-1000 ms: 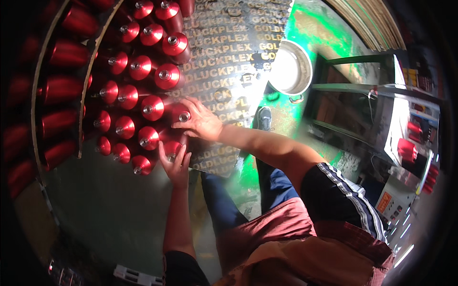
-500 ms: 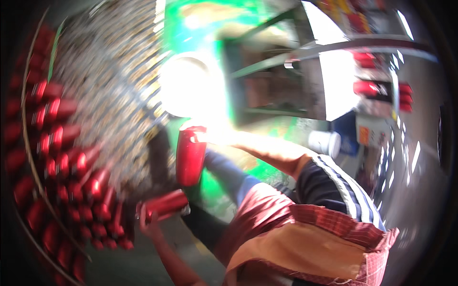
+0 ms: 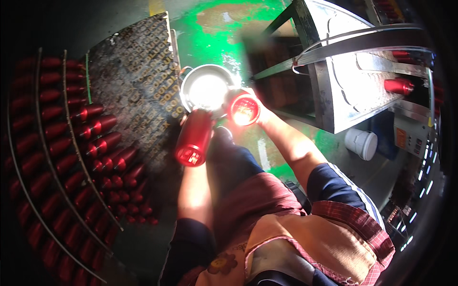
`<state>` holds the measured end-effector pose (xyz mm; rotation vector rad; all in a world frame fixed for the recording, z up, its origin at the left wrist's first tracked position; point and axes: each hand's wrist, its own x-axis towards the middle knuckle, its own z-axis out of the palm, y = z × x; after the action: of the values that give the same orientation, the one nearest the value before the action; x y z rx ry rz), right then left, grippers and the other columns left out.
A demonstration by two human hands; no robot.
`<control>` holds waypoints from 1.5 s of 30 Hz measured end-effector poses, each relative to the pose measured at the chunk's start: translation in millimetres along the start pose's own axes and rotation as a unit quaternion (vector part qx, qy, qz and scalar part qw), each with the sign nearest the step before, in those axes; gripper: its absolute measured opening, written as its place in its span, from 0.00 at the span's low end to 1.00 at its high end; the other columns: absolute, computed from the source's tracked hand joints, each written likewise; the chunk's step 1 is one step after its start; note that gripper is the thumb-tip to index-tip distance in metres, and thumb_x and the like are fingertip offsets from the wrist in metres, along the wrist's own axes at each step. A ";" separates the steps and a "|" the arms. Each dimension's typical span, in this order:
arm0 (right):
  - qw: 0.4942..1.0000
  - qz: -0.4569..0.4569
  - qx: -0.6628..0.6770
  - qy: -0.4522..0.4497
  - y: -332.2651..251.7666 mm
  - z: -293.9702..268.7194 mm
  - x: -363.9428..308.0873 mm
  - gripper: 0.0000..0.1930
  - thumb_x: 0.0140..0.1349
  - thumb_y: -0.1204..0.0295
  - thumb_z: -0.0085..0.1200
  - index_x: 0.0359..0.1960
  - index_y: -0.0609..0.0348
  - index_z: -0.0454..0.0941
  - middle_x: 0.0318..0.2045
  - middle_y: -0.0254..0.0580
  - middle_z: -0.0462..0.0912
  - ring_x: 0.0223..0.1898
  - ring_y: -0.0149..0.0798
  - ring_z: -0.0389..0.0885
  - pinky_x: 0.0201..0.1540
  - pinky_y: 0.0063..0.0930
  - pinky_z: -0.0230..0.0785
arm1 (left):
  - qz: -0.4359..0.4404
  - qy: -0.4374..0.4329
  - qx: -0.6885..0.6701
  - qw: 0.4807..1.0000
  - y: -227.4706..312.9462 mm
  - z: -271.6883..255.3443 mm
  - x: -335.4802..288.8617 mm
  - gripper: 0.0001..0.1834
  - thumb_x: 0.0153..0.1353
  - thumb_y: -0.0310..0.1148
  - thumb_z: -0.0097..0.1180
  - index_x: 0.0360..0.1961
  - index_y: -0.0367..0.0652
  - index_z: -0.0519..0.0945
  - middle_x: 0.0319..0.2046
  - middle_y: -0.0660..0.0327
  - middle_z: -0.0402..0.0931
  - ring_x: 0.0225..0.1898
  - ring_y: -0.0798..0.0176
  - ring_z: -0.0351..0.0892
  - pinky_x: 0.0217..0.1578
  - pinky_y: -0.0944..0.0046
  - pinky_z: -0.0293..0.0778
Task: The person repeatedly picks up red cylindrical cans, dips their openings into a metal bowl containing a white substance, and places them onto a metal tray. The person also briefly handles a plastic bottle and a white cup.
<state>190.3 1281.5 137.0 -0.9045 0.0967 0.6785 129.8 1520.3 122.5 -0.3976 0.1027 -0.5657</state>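
Note:
My left hand is closed round a glossy red metal bottle. That bottle tilts with its base toward me and hides most of the hand. In my right hand is a second red bottle, its round end facing me and lit brightly. Both bottles are side by side, a small gap apart, over the near edge of a round metal basin. Strong glare fills the basin, so its contents cannot be made out.
Rows of red bottles stand on curved-looking racks at left. Beside them lies a worn patterned board. A metal-framed table rises at right, with more red bottles beyond it. A white bucket sits on the green-patched floor.
My left hand has brought its bottle up from the lower left to the basin. My right hand's bottle has swung from hanging upright to pointing its end at me. The view has shifted.

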 end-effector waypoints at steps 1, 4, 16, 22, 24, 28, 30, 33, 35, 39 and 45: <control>0.999 0.005 0.027 -0.021 -3.8 1.5 -0.4 0.08 0.65 0.72 0.54 0.44 0.59 0.78 0.43 0.44 0.81 0.44 0.38 0.81 0.45 0.33 0.79 | 0.028 0.006 0.048 0.998 2.2 0.1 4.5 0.29 0.69 0.52 0.45 0.65 0.46 0.68 0.65 0.39 0.63 0.60 0.26 0.67 0.51 0.31 0.74; 0.975 0.070 0.213 0.014 -20.2 11.3 -6.6 0.12 0.69 0.65 0.49 0.47 0.57 0.78 0.48 0.47 0.79 0.48 0.40 0.80 0.47 0.35 0.79 | 0.062 0.125 0.449 0.882 0.3 7.0 17.6 0.19 0.65 0.41 0.49 0.53 0.44 0.77 0.54 0.43 0.74 0.53 0.38 0.74 0.51 0.44 0.74; 0.915 -0.102 0.382 -0.080 -95.9 74.4 -124.9 0.17 0.66 0.58 0.52 0.49 0.54 0.79 0.44 0.37 0.85 0.42 0.40 0.85 0.49 0.39 0.78 | 0.084 0.278 0.497 0.818 -87.2 46.0 73.9 0.19 0.66 0.38 0.51 0.54 0.41 0.75 0.49 0.50 0.76 0.47 0.49 0.77 0.48 0.52 0.75; 0.912 -0.190 0.363 0.017 -136.5 -30.3 -286.9 0.22 0.67 0.58 0.52 0.60 0.51 0.71 0.55 0.46 0.78 0.55 0.44 0.78 0.57 0.49 0.74 | 0.091 0.293 0.551 0.776 -162.3 49.7 93.2 0.20 0.67 0.36 0.51 0.57 0.40 0.73 0.49 0.53 0.77 0.45 0.52 0.78 0.48 0.54 0.76; 0.918 -0.208 0.308 0.137 -160.4 -67.5 -367.6 0.22 0.68 0.61 0.51 0.61 0.52 0.70 0.56 0.48 0.76 0.54 0.45 0.78 0.58 0.49 0.73 | 0.103 0.289 0.569 0.763 -193.2 50.8 104.5 0.20 0.67 0.36 0.51 0.58 0.39 0.73 0.49 0.54 0.77 0.45 0.54 0.78 0.47 0.55 0.76; 0.857 -0.314 -0.014 0.408 -269.2 -146.1 -472.1 0.21 0.64 0.66 0.55 0.58 0.56 0.73 0.56 0.45 0.77 0.54 0.44 0.78 0.59 0.46 0.72 | 0.129 0.249 0.614 0.738 -288.8 56.0 141.9 0.21 0.68 0.35 0.50 0.60 0.38 0.71 0.49 0.56 0.77 0.43 0.56 0.78 0.47 0.56 0.77; 0.806 -0.345 -0.208 0.433 -329.4 -182.0 -504.4 0.23 0.60 0.66 0.60 0.57 0.56 0.77 0.54 0.47 0.77 0.59 0.44 0.73 0.64 0.41 0.65 | 0.157 0.172 0.642 0.730 -353.5 69.0 173.3 0.21 0.69 0.35 0.50 0.61 0.38 0.71 0.49 0.57 0.77 0.43 0.57 0.79 0.47 0.57 0.77; 0.649 -0.367 -0.434 0.506 -389.0 -227.5 -516.3 0.23 0.52 0.70 0.65 0.53 0.39 0.81 0.59 0.52 0.70 0.65 0.53 0.62 0.69 0.42 0.55 | 0.179 0.079 0.778 0.597 -461.8 85.4 248.8 0.19 0.66 0.29 0.56 0.57 0.35 0.75 0.53 0.57 0.76 0.48 0.59 0.77 0.53 0.60 0.72; 0.617 -0.392 -0.456 0.508 -418.7 -266.5 -514.9 0.22 0.49 0.70 0.66 0.49 0.39 0.84 0.58 0.52 0.65 0.63 0.54 0.64 0.67 0.42 0.59 | 0.164 0.041 0.862 0.478 -535.7 74.8 324.4 0.19 0.57 0.25 0.67 0.51 0.34 0.81 0.55 0.54 0.77 0.54 0.61 0.73 0.58 0.60 0.68; 0.536 -0.383 -0.527 0.537 -458.7 -356.3 -499.3 0.21 0.45 0.70 0.67 0.44 0.35 0.86 0.58 0.51 0.65 0.60 0.57 0.65 0.63 0.43 0.64 | 0.212 -0.114 0.922 0.303 -653.3 26.0 445.7 0.20 0.49 0.33 0.73 0.46 0.52 0.87 0.58 0.51 0.74 0.57 0.52 0.73 0.59 0.58 0.67; 0.566 -0.292 -0.541 0.550 -471.7 -444.5 -483.5 0.23 0.44 0.70 0.68 0.45 0.32 0.86 0.59 0.52 0.65 0.58 0.58 0.64 0.62 0.43 0.65 | 0.099 -0.070 0.983 0.139 -731.1 -20.6 515.4 0.24 0.48 0.41 0.72 0.50 0.61 0.85 0.65 0.48 0.64 0.62 0.43 0.65 0.63 0.51 0.63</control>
<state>170.9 503.0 354.9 -2.3415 0.5021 -0.7265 192.8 671.6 398.5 2.2812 -0.8081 0.0486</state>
